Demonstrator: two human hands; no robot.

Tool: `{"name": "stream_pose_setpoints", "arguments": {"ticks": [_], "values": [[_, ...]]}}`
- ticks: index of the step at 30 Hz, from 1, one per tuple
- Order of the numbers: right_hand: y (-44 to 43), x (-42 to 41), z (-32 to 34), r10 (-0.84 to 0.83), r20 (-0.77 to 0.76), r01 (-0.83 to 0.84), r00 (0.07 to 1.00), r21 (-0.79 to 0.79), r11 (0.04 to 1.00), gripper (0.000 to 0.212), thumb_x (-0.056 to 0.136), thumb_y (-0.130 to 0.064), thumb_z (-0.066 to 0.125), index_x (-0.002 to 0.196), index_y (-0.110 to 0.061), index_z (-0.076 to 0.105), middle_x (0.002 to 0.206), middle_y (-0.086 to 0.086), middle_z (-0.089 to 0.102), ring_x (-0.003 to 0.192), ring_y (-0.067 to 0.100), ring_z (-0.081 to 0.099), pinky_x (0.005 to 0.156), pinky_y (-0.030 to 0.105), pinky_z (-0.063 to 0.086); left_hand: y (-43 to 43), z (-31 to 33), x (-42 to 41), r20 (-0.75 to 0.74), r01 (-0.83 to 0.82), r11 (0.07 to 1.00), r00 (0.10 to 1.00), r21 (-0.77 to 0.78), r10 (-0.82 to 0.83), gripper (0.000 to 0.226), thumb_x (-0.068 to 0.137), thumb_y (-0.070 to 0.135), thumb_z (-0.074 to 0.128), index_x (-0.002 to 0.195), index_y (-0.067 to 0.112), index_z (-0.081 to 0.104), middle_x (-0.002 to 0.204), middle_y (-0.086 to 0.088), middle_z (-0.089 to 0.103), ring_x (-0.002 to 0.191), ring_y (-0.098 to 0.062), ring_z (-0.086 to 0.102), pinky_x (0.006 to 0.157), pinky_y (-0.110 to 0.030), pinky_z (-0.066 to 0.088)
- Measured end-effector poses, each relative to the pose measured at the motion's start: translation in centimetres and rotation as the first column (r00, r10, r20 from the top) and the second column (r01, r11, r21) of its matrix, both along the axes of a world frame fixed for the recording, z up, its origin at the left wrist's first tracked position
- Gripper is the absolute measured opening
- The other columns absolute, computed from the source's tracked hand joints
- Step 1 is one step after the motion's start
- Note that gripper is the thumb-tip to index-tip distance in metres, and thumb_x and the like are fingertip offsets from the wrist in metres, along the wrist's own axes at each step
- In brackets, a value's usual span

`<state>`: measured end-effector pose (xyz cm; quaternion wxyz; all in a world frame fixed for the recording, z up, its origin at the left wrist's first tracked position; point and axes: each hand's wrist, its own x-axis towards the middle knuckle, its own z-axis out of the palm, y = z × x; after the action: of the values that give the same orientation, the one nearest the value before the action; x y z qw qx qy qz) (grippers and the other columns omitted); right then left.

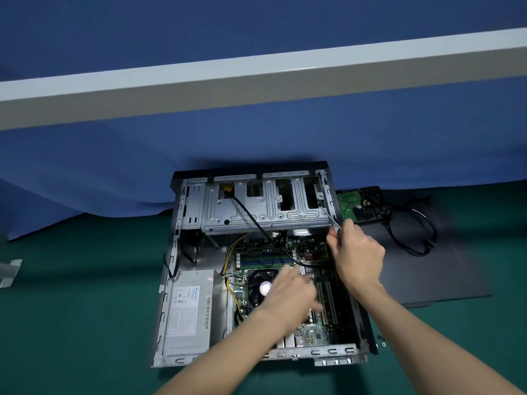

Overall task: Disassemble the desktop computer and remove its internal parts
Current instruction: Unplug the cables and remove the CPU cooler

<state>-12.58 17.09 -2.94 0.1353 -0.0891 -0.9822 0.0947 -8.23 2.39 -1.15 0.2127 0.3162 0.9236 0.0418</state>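
Head view, one item: desktop computer (182, 212), side open, lying flat on the green table (85, 309) directly before you, with the drive cage (256, 206) at its far end, power supply (188, 312) at near left and motherboard (312, 334) exposed. Your right hand (356, 258): fingers curled round the screwdriver (330, 216), shaft angled up to the cage's right rail. Your left hand (291, 292): blurred above the board beside the CPU fan (261, 286); fingers spread or pinching, cannot tell. Hazards, as judged: the tip slips off a screw head and gouges the board beneath; a freed screw drops among the slots; the black cable (251, 218) running from cage to board snags and strains its connector if the cage lifts before you unplug it; your left hand brushes components while your eyes follow the tool
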Motion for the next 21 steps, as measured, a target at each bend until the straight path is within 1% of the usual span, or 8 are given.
{"name": "stream_pose_setpoints", "arguments": {"ticks": [3,5,6,8,11,15,18,21], "values": [[0.0,0.0,0.2,0.004,0.025,-0.003,1.0,-0.033,0.999,0.03,0.082,-0.018,0.073,0.071,-0.001,0.051,0.058,0.015,0.057,0.043,0.033,0.054,0.044,0.027,0.03,-3.7,1.1,-2.4,-0.225,-0.225,0.959,0.939,0.173,0.261,0.027,0.099,0.033,0.046,0.101,0.014,0.065,0.095,-0.001,0.062,0.093,-0.019,0.053,0.09,-0.032,0.04],[0.1,-0.1,0.2,-0.002,0.075,0.007,0.997,-0.062,0.998,0.03,0.088,-0.024,0.066,0.076,-0.001,0.051,0.064,0.015,0.06,0.052,0.035,0.058,0.048,0.029,0.029,-6.5,1.7,-4.3,-0.24,-0.407,0.908,0.875,0.102,0.419,0.018,0.097,0.024,0.049,0.1,0.013,0.064,0.098,-0.001,0.063,0.093,-0.02,0.057,0.085,-0.031,0.043],[0.3,-0.1,0.1,-0.012,0.102,0.019,0.995,-0.076,0.997,0.031,0.091,-0.028,0.062,0.079,-0.002,0.051,0.068,0.015,0.061,0.058,0.036,0.059,0.05,0.03,0.029,-7.9,1.8,-5.1,-0.221,-0.468,0.884,0.862,0.002,0.457,0.012,0.094,0.017,0.054,0.101,0.012,0.062,0.1,-0.003,0.064,0.096,-0.022,0.059,0.083,-0.031,0.044],[0.5,-0.3,0.1,-0.033,0.124,0.044,0.992,-0.09,0.995,0.034,0.093,-0.035,0.058,0.081,-0.004,0.05,0.071,0.015,0.062,0.065,0.038,0.061,0.053,0.034,0.031,-9.8,1.4,-6.2,-0.132,-0.493,0.85,0.87,-0.186,0.476,0.019,0.088,0.004,0.056,0.105,0.009,0.058,0.106,-0.01,0.063,0.101,-0.029,0.06,0.081,-0.035,0.046],[0.2,-1.2,0.7,-0.05,0.126,0.06,0.991,-0.078,0.995,0.035,0.092,-0.036,0.059,0.08,-0.003,0.052,0.068,0.019,0.063,0.065,0.04,0.062,0.053,0.035,0.03,-11.0,-0.2,-7.5,0.01,-0.462,0.829,0.872,-0.317,0.49,0.027,0.088,0.002,0.052,0.114,0.006,0.053,0.115,-0.014,0.056,0.106,-0.033,0.057,0.081,-0.039,0.045],[0.0,-1.7,0.7,-0.038,0.124,0.044,0.992,-0.046,0.998,0.032,0.089,-0.029,0.065,0.081,0.0,0.057,0.064,0.02,0.063,0.058,0.042,0.062,0.051,0.033,0.029,-10.8,-2.6,-9.2,0.218,-0.505,0.785,0.772,-0.359,0.597,0.039,0.09,0.006,0.053,0.129,0.006,0.044,0.131,-0.016,0.049,0.119,-0.03,0.051,0.094,-0.036,0.044],[-0.1,-1.7,0.3,-0.042,0.096,0.047,0.994,-0.05,0.998,0.03,0.085,-0.023,0.071,0.077,0.001,0.056,0.058,0.02,0.06,0.05,0.041,0.059,0.049,0.031,0.029,-10.5,-3.4,-9.9,0.238,-0.529,0.77,0.745,-0.357,0.623,0.042,0.089,0.001,0.052,0.13,0.005,0.044,0.131,-0.014,0.051,0.117,-0.026,0.052,0.09,-0.028,0.044],[-0.2,-1.8,0.3,-0.04,0.092,0.044,0.995,-0.046,0.998,0.029,0.082,-0.021,0.074,0.076,0.002,0.056,0.056,0.019,0.059,0.047,0.041,0.058,0.048,0.03,0.028,-10.7,-3.7,-10.4,0.257,-0.541,0.767,0.731,-0.346,0.632,0.037,0.09,0.001,0.05,0.127,0.005,0.05,0.126,-0.012,0.055,0.112,-0.024,0.055,0.09,-0.027,0.046]]}}
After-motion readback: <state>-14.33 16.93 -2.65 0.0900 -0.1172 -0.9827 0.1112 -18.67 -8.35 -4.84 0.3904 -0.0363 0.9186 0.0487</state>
